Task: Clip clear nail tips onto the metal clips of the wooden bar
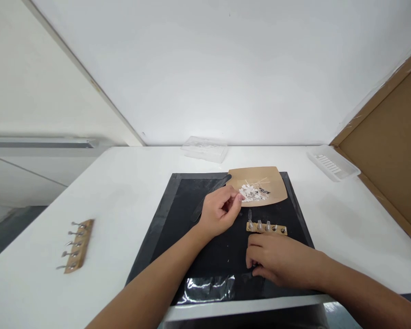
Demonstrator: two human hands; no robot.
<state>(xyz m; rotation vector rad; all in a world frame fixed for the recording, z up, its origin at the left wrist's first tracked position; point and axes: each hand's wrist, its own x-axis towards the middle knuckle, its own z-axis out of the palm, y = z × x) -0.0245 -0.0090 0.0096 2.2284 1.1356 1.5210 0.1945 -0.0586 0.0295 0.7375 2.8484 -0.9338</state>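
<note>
Left hand point(219, 210): pinched narrow beside the white scraps point(251, 193); contents unclear.
Right hand point(277, 259): curled over the black mat point(183, 196); grip unclear.
Nail-tip stand point(263, 228): just beyond the right hand, probably for easy reach.
Brown tray point(238, 175): far, likely containing scraps.

I cannot tell from here what the left grip point(221, 208) holds — anything there is too small. The right grip point(274, 258) hides its own palm. The white scraps point(251, 193) are too fine to name — and the right edge cuts the cardboard point(393, 151).
</note>
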